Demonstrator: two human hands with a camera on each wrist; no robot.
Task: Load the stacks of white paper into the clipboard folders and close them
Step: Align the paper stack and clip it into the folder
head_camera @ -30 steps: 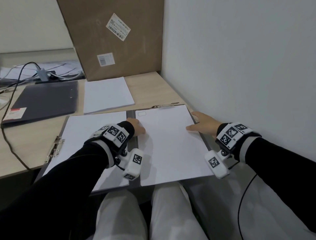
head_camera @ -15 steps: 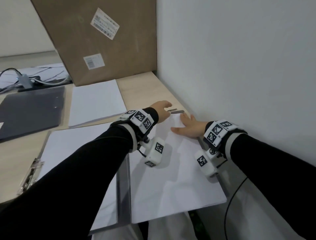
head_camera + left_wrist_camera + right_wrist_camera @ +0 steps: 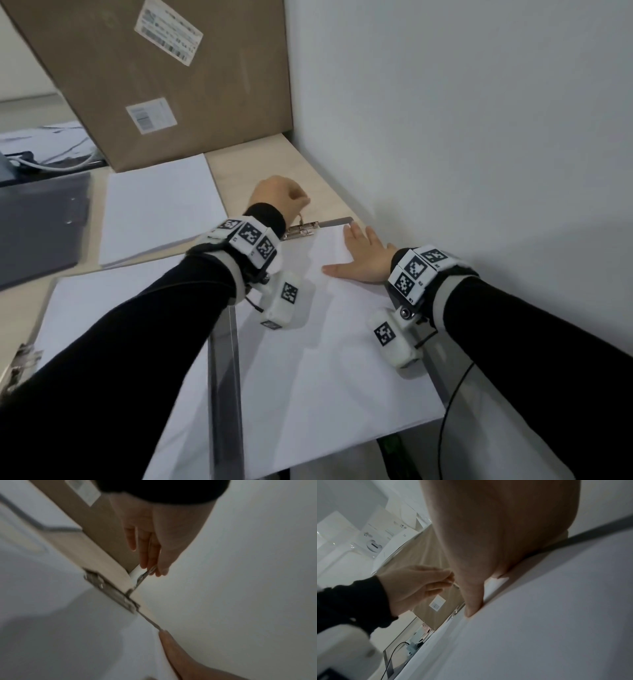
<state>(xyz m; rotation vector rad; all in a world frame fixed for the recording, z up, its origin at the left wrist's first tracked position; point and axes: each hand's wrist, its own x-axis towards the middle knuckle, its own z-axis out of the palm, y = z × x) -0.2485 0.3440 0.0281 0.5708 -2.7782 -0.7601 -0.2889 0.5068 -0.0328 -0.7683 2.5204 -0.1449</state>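
An open grey clipboard folder [image 3: 224, 370] lies in front of me with white paper on both halves. The right-hand paper stack [image 3: 325, 359] reaches up to the metal clip [image 3: 303, 230] at the folder's top edge. My left hand [image 3: 279, 197] pinches the clip's raised lever [image 3: 145, 575] between thumb and fingers. My right hand [image 3: 363, 255] lies flat on the paper's upper right corner, fingers straight, a fingertip [image 3: 164, 633] next to the clip bar. A second paper stack [image 3: 154, 209] rests on the desk behind the folder. A closed dark folder [image 3: 37, 226] sits at the left.
A large cardboard box [image 3: 164, 75] leans at the back of the desk. A white wall [image 3: 462, 137] runs close along the right side. Cables [image 3: 44, 164] lie at the far left. A second clip [image 3: 20, 363] sits on the folder's left edge.
My left hand moved from the folder's spine up to the top clip and took hold of its lever, which now stands raised. My right hand slid up to the paper's upper right corner.
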